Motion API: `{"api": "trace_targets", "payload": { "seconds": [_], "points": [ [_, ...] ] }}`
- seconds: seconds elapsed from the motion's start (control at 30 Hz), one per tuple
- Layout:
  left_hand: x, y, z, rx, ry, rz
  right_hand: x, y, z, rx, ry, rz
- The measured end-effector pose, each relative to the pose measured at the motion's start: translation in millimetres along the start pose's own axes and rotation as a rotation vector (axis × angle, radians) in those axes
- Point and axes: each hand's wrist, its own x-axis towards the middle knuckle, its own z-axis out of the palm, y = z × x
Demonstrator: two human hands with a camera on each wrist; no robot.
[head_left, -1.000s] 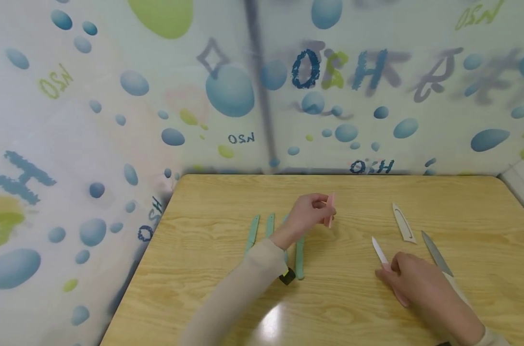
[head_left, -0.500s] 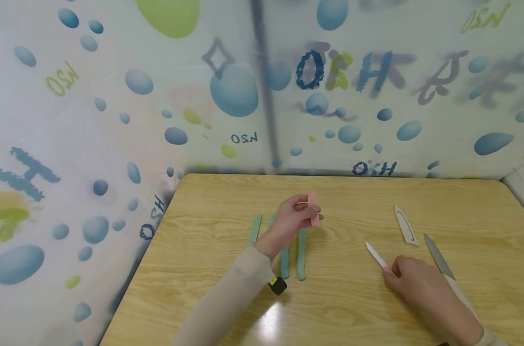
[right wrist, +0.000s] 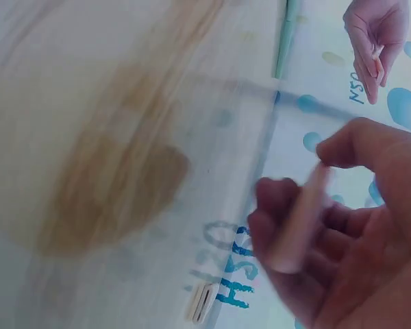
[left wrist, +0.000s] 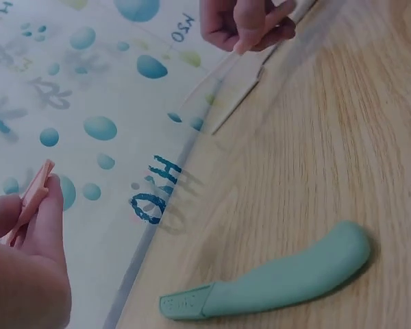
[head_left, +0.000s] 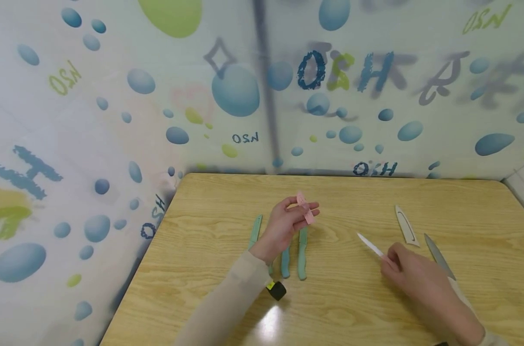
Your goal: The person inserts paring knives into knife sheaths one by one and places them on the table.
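Note:
My left hand (head_left: 283,222) pinches a pink knife sheath (head_left: 305,208) between thumb and fingers, up off the table's far middle. In my right hand (head_left: 419,278) is a small knife, its pale blade (head_left: 370,244) pointing left and away from me. Its pink handle (right wrist: 303,223) shows in the right wrist view, held between thumb and curled fingers. Blade and sheath are well apart. Below my left hand lie sheathed green knives, one (head_left: 303,262) on the right and another (head_left: 255,228) partly behind the wrist, with a bluer one (head_left: 285,263) between them.
A cream sheath (head_left: 406,226) with a slot lies at the right. Beside my right hand rests a larger knife with a bare grey blade (head_left: 439,255). A patterned wall sheet (head_left: 353,105) stands behind the wooden table (head_left: 340,307). A black block (head_left: 277,290) sits at my left wrist.
My left hand has drawn left with the pink sheath, which now leans the other way. The small knife in my right hand has swung its tip further left.

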Motion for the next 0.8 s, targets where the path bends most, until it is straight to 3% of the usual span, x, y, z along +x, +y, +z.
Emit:
{"api": "trace_targets", "payload": {
  "seconds": [0.23, 0.37, 0.57, 0.8],
  "points": [
    [-7.4, -2.9, 4.2, -0.104, 0.027, -0.004, 2.9, -13, 6, 0.136, 0.103, -0.141],
    [-10.8, -6.1, 7.2, -0.163, 0.035, -0.008, 4.5, -19, 7, 0.186, 0.122, -0.152],
    [-14.2, -9.8, 9.4, -0.238, 0.061, -0.017, 6.9, -26, 6, 0.168, 0.188, -0.189],
    [-15.7, -12.9, 13.0, -0.303, 0.1, -0.024, 9.6, -35, 7, 0.151, 0.2, -0.237]
  ]
}}
